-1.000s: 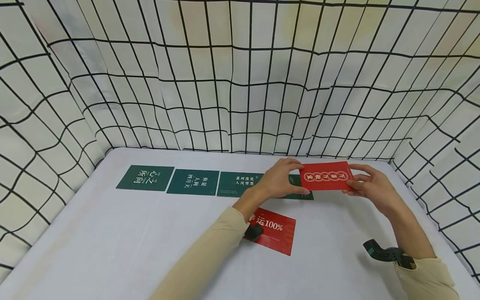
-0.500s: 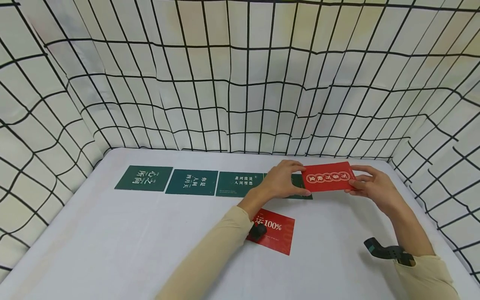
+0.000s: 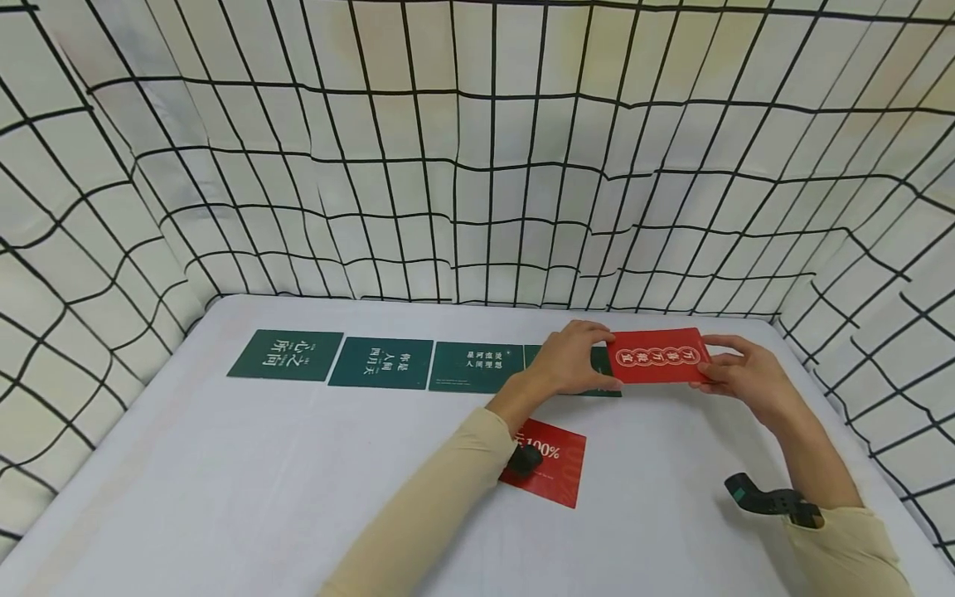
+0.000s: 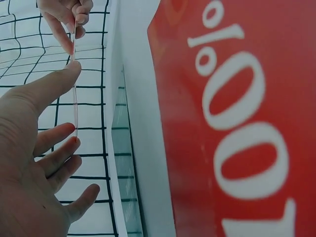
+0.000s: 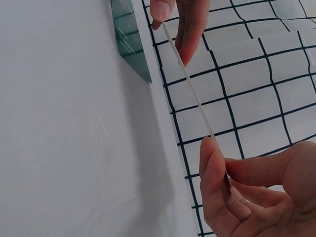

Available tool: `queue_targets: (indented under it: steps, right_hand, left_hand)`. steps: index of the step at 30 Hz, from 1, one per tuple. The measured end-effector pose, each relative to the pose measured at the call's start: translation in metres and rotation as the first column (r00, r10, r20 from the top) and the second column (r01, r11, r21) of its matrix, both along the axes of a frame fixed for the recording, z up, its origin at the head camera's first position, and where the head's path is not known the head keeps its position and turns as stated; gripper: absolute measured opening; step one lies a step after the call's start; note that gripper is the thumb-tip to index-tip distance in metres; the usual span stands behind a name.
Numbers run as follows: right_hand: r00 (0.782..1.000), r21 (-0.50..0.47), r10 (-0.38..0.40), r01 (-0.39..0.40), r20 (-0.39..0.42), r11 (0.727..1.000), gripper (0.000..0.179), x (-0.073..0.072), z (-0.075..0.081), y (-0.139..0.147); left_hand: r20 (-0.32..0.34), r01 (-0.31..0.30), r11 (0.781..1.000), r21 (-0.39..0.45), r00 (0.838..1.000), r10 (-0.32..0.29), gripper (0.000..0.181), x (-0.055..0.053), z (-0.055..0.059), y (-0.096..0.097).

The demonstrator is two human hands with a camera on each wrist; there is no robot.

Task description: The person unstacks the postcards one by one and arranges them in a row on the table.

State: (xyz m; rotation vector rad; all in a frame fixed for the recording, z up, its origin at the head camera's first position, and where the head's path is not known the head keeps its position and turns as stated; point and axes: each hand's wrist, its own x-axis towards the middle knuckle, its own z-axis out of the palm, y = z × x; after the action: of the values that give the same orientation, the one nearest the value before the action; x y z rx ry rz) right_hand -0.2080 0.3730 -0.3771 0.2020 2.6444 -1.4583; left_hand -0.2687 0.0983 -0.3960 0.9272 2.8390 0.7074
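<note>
Both hands hold up a red card (image 3: 656, 356) with pale lettering, raised above the table near its back right. My left hand (image 3: 565, 363) has thumb and fingers at the card's left end. At the right end, my right hand (image 3: 753, 380) pinches it between thumb and fingers; the right wrist view shows the card edge-on. A second red card (image 3: 555, 477), marked "100%", lies flat below my left forearm, which covers part of it. Behind and under my left hand lies a dark green card (image 3: 601, 361), largely hidden.
More green cards continue the row to the left: one beside it (image 3: 466, 377), then a middle card (image 3: 382, 362) and a far-left card (image 3: 285, 355). White cloth covers the table (image 3: 224, 481). A black grid net (image 3: 492, 170) over white sheeting encloses the back and sides.
The held red card has shifted slightly right and down and sits more level. My left arm has moved a little to the right, covering more of the lower red card.
</note>
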Motion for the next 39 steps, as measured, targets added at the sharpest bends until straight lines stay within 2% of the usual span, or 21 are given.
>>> queue_targets:
  steps: [13, 23, 24, 35, 39]
  right_hand:
    - [1.000, 0.121, -0.023, 0.020, 0.019, 0.992, 0.068, -0.001, -0.001, 0.006]
    - [0.998, 0.139, -0.056, 0.051, 0.035, 0.989, 0.065, -0.002, -0.007, 0.012]
    - [0.999, 0.147, -0.038, 0.032, 0.036, 0.989, 0.065, -0.001, -0.008, 0.013]
    - [0.998, 0.179, -0.042, 0.033, 0.046, 0.983, 0.062, -0.003, -0.013, 0.011]
    - [0.996, 0.199, -0.034, 0.018, 0.077, 0.980, 0.062, -0.001, -0.012, 0.011]
  left_hand:
    - [-0.001, -0.030, 0.998, -0.047, 1.000, 0.030, 0.076, 0.000, -0.007, 0.013]
    - [0.001, -0.029, 0.996, -0.089, 1.000, 0.029, 0.077, 0.000, -0.011, 0.022]
    - [0.003, -0.029, 0.996, -0.090, 1.000, 0.029, 0.077, 0.000, -0.012, 0.023]
    - [0.039, -0.024, 0.991, -0.129, 0.999, 0.029, 0.076, -0.002, -0.016, 0.025]
    - [0.051, -0.008, 0.989, -0.146, 0.999, 0.016, 0.077, -0.004, -0.017, 0.027]
